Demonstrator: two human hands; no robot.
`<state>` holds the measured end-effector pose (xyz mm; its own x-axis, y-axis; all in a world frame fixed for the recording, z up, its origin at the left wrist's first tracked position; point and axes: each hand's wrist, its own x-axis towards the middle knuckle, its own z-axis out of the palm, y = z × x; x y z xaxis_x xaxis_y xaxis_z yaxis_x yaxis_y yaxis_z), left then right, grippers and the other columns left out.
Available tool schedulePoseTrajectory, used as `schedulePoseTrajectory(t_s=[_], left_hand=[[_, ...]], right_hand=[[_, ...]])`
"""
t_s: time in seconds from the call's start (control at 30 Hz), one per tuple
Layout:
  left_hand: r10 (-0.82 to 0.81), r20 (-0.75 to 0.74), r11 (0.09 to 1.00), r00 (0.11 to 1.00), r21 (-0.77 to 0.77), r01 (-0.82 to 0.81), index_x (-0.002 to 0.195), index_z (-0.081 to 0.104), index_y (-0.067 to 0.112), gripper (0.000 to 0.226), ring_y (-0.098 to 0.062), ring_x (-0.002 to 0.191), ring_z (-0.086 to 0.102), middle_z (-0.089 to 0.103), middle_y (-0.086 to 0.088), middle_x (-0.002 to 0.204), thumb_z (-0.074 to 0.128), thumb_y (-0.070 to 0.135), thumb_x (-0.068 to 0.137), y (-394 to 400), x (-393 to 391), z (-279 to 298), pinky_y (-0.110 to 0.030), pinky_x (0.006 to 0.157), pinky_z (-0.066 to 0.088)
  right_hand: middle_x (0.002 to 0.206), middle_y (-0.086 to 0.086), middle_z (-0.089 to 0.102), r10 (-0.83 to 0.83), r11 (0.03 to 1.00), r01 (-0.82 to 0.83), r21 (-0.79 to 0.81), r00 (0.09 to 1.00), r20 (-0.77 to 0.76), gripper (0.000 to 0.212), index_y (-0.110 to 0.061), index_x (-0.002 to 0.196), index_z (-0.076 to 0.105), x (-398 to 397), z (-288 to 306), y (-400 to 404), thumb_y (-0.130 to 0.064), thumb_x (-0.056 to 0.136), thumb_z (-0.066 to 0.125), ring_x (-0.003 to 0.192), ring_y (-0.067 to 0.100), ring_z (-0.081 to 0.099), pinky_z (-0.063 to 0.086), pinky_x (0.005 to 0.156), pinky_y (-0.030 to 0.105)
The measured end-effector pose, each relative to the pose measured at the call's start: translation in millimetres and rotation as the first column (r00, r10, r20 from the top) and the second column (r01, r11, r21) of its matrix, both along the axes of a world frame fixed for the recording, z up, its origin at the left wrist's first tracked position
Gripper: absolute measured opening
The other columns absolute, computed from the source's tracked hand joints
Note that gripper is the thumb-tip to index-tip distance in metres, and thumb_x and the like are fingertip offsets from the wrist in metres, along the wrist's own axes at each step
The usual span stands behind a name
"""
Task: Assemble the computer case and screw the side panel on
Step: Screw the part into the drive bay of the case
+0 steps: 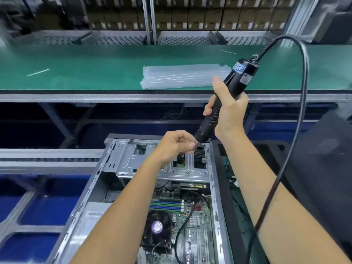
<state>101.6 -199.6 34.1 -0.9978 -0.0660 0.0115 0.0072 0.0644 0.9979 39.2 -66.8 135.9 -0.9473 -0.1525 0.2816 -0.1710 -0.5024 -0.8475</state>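
Open grey metal computer case [122,187] lies flat at bottom centre, motherboard exposed. Above its drive cage, left hand [175,147] pinches something small at the tip of the black electric screwdriver [221,103]; right hand [226,109] grips the screwdriver's body. Green conveyor belt [85,67] behind carries stacked clear plastic bags [181,76].

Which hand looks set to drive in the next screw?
Probably the right hand: it grips the electric screwdriver, tip angled down toward the open computer case. The left hand pinches something small at the tip, apparently seating a screw, so it can only steady.
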Motion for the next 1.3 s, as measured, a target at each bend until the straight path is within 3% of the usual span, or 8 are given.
schedulePoseTrajectory(t_s=[0.13, 0.27, 0.4, 0.7, 0.8, 1.07, 1.2, 1.3], left_hand=[[-0.027, 0.034, 1.0, 0.999, -0.011, 0.027, 0.084, 0.073, 0.022, 0.022, -0.011, 0.067, 0.062, 0.07, 0.002, 0.073, 0.064, 0.001, 0.086, -7.4, -1.0, -14.0, -0.023, 0.07, 0.05], [-0.076, 0.046, 0.997, 0.996, 0.003, 0.076, 0.088, 0.072, 0.013, 0.016, -0.009, 0.066, 0.065, 0.071, 0.002, 0.073, 0.063, 0.0, 0.087, -2.6, -4.4, -19.2, -0.019, 0.068, 0.051], [-0.057, 0.056, 0.998, 0.997, 0.033, 0.055, 0.088, 0.07, 0.008, 0.013, -0.009, 0.065, 0.065, 0.071, 0.0, 0.073, 0.062, -0.002, 0.087, 4.2, -8.5, -16.3, -0.019, 0.066, 0.052], [0.027, -0.021, 0.996, 0.999, -0.081, -0.029, 0.087, 0.065, 0.001, 0.021, -0.004, 0.055, 0.057, 0.063, -0.004, 0.07, 0.049, -0.01, 0.091, 23.1, -8.8, -10.6, -0.017, 0.06, 0.051], [0.021, -0.018, 0.996, 1.0, -0.09, -0.023, 0.085, 0.065, 0.005, 0.024, -0.005, 0.057, 0.054, 0.061, -0.006, 0.073, 0.047, -0.009, 0.092, 26.4, -10.1, -12.2, -0.018, 0.061, 0.05], [0.006, 0.0, 0.998, 1.0, -0.059, -0.006, 0.084, 0.069, 0.011, 0.016, -0.011, 0.064, 0.064, 0.069, 0.0, 0.071, 0.062, -0.003, 0.086, 22.2, -13.0, -22.2, -0.022, 0.066, 0.053], [-0.007, -0.017, 0.998, 1.0, -0.058, 0.006, 0.081, 0.069, 0.015, 0.023, -0.009, 0.061, 0.062, 0.068, 0.003, 0.068, 0.061, -0.006, 0.086, 26.8, -13.8, -24.1, -0.021, 0.064, 0.052], [-0.023, -0.055, 0.996, 0.998, -0.082, 0.019, 0.091, 0.067, 0.016, 0.028, -0.006, 0.066, 0.062, 0.066, 0.005, 0.071, 0.056, -0.01, 0.086, 30.0, -13.9, -25.9, -0.019, 0.067, 0.052]], right_hand=[[0.051, 0.005, 0.048, -0.059, 0.998, 0.06, -0.01, 0.998, 0.023, 0.026, -0.016, 0.076, 0.052, -3.2, -4.6, -1.6, -0.027, 0.079, 0.075, 0.038, 0.022, 0.042, 0.04, 0.045, 0.027], [0.05, 0.005, 0.048, -0.098, 0.995, 0.098, 0.003, 0.995, -0.005, 0.025, -0.016, 0.077, 0.052, -7.3, -4.1, -0.8, -0.026, 0.082, 0.074, 0.039, 0.021, 0.043, 0.041, 0.045, 0.028], [0.05, 0.005, 0.047, -0.126, 0.992, 0.127, 0.016, 0.992, -0.028, 0.027, -0.016, 0.073, 0.051, -8.0, -7.0, -1.3, -0.025, 0.083, 0.074, 0.039, 0.022, 0.042, 0.041, 0.045, 0.027], [0.05, 0.002, 0.049, -0.172, 0.985, 0.173, 0.021, 0.985, -0.031, 0.024, -0.022, 0.069, 0.055, -10.2, -8.6, 3.7, -0.026, 0.081, 0.076, 0.039, 0.019, 0.044, 0.043, 0.043, 0.027], [0.051, 0.004, 0.05, -0.169, 0.985, 0.17, 0.032, 0.985, -0.033, 0.026, -0.028, 0.063, 0.057, -10.5, -10.0, 4.5, -0.027, 0.08, 0.078, 0.039, 0.02, 0.045, 0.043, 0.043, 0.028], [0.051, 0.004, 0.052, -0.174, 0.98, 0.179, 0.087, 0.983, -0.062, 0.023, -0.019, 0.073, 0.055, -13.5, -15.9, 5.7, -0.026, 0.083, 0.075, 0.039, 0.02, 0.047, 0.043, 0.044, 0.028], [0.05, 0.004, 0.051, -0.179, 0.976, 0.187, 0.109, 0.981, -0.08, 0.026, -0.019, 0.07, 0.053, -13.6, -19.0, 4.6, -0.026, 0.083, 0.075, 0.039, 0.021, 0.046, 0.043, 0.043, 0.028], [0.05, 0.004, 0.051, -0.176, 0.976, 0.184, 0.115, 0.982, -0.073, 0.026, -0.019, 0.07, 0.053, -14.4, -21.9, 4.3, -0.025, 0.083, 0.075, 0.038, 0.021, 0.046, 0.042, 0.043, 0.027]])
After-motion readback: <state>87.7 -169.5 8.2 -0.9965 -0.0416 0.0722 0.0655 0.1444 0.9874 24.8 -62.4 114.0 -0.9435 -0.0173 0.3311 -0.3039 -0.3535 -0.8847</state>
